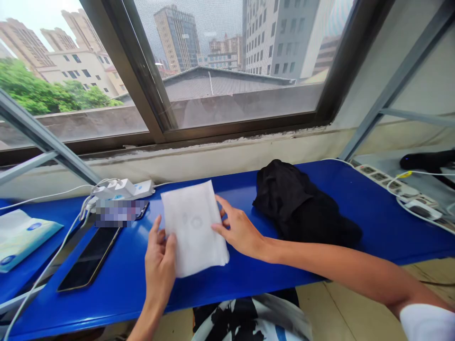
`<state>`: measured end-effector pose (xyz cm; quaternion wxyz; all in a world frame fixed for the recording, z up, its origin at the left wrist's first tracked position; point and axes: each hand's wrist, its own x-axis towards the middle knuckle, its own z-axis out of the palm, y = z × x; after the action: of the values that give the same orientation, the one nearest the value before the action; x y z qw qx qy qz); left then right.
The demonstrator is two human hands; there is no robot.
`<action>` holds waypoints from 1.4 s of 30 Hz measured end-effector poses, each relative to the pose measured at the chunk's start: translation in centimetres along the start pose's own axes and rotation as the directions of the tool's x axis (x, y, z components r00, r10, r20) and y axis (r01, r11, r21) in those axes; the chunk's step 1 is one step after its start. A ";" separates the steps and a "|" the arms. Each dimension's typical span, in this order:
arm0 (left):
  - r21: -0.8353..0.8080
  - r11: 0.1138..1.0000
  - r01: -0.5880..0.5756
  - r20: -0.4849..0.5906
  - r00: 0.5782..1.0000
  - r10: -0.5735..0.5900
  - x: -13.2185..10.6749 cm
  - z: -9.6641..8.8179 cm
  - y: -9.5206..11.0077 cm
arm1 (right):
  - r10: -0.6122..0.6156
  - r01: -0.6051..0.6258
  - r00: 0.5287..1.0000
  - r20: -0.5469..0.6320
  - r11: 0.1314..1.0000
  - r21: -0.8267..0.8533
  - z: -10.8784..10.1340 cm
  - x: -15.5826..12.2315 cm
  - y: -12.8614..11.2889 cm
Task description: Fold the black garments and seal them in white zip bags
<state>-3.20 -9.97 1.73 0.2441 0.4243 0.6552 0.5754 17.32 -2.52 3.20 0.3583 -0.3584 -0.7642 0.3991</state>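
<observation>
A white, flat rectangular packet (195, 237) is held up above the blue table, tilted toward me. It looks soft like foam or cloth wrapping, and a faint grey ring mark shows near its middle; what is inside, if anything, is hidden. My left hand (159, 260) grips its lower left edge, thumb on the front and fingers partly behind. At the right edge, my right hand (241, 232) pinches the packet between thumb and fingers. A crumpled black cloth (302, 208) lies on the table beyond my right forearm.
On the blue table (234, 279), a dark phone (90, 260) lies left of my hands, with a power strip (124, 188) and cables behind. A tissue pack (28, 237) is at far left. Another power strip (394, 184) lies at right. A window (227, 94) stands behind the table.
</observation>
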 end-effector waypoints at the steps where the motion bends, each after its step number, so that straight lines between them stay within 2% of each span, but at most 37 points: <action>1: 0.083 0.996 0.020 0.020 1.000 -0.021 -0.6 -0.5 -0.5 | 0.002 0.000 0.999 0.032 0.999 -0.052 0.0 -0.4 -0.1; 3: 0.262 0.965 -0.018 0.056 0.998 0.003 -1.2 -1.4 -1.7 | -0.031 0.043 0.997 0.065 0.979 -0.198 -0.8 -0.8 -0.4; 5: 0.414 0.900 -0.136 0.108 0.989 0.100 -1.2 -2.1 -2.4 | -0.127 0.138 0.990 0.055 0.910 -0.392 -3.0 -0.6 -0.8; 7: 0.512 0.820 -0.256 0.161 0.966 0.202 -0.8 -2.5 -2.7 | -0.231 0.212 0.972 0.048 0.767 -0.606 -6.6 -0.2 -0.8; 8: 0.546 0.784 -0.295 0.183 0.955 0.232 -0.5 -2.6 -2.7 | -0.228 0.201 0.972 0.059 0.672 -0.713 -8.6 -0.1 -0.4; 9: 0.572 0.755 -0.320 0.203 0.948 0.247 -0.3 -2.7 -2.6 | -0.171 0.157 0.983 0.070 0.573 -0.804 -10.6 -0.1 0.4; 10: 0.591 0.734 -0.334 0.216 0.943 0.255 -0.2 -2.7 -2.6 | -0.059 0.076 0.997 0.054 0.474 -0.877 -12.4 -0.2 1.4; 11: 0.606 0.718 -0.343 0.227 0.939 0.257 0.0 -2.7 -2.7 | 0.087 -0.011 0.996 0.025 0.395 -0.919 -14.0 -0.6 2.8; 12: 0.618 0.704 -0.350 0.238 0.937 0.256 0.1 -2.7 -2.8 | 0.235 -0.096 0.972 -0.012 0.351 -0.931 -15.2 -1.0 4.3; 13: 0.630 0.689 -0.360 0.251 0.933 0.258 0.2 -2.7 -3.0 | 0.344 -0.155 0.939 -0.027 0.351 -0.923 -16.2 -1.5 5.8; 14: 0.643 0.670 -0.372 0.261 0.928 0.265 0.3 -2.7 -3.3 | 0.401 -0.198 0.915 -0.036 0.369 -0.908 -16.8 -2.0 7.2; 17: 0.708 0.568 -0.420 0.303 0.907 0.294 0.8 -2.9 -3.9 | 0.422 -0.251 0.905 -0.061 0.411 -0.877 -17.4 -3.3 10.0; 20: 0.779 0.448 -0.439 0.355 0.897 0.262 1.5 -3.1 -3.7 | 0.406 -0.256 0.910 -0.083 0.393 -0.883 -17.4 -3.5 10.5; 24: 0.864 0.372 -0.339 0.336 0.939 0.077 2.6 -2.8 -1.7 | 0.411 -0.259 0.907 -0.088 0.383 -0.887 -17.5 -3.1 10.0; 26: 0.880 0.364 -0.306 0.335 0.942 -0.017 3.1 -2.5 -0.7 | 0.417 -0.264 0.904 -0.090 0.382 -0.886 -17.6 -3.0 10.0; 28: 0.877 0.365 -0.312 0.355 0.933 -0.056 3.7 -2.3 -0.1 | 0.426 -0.270 0.900 -0.092 0.380 -0.884 -17.7 -2.9 10.0; 39: 0.802 0.425 -0.420 0.429 0.900 0.080 4.5 -1.6 -1.2 | 0.444 -0.300 0.888 -0.118 0.367 -0.880 -17.1 -2.8 9.8; 42: 0.794 0.443 -0.416 0.426 0.901 0.081 4.5 -1.7 -1.1 | 0.448 -0.311 0.885 -0.126 0.368 -0.876 -16.6 -2.9 9.5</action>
<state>-7.20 -7.13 1.75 0.0109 0.6698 0.7337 0.1141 35.07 4.96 1.32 -0.0314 -0.6285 -0.7760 0.0432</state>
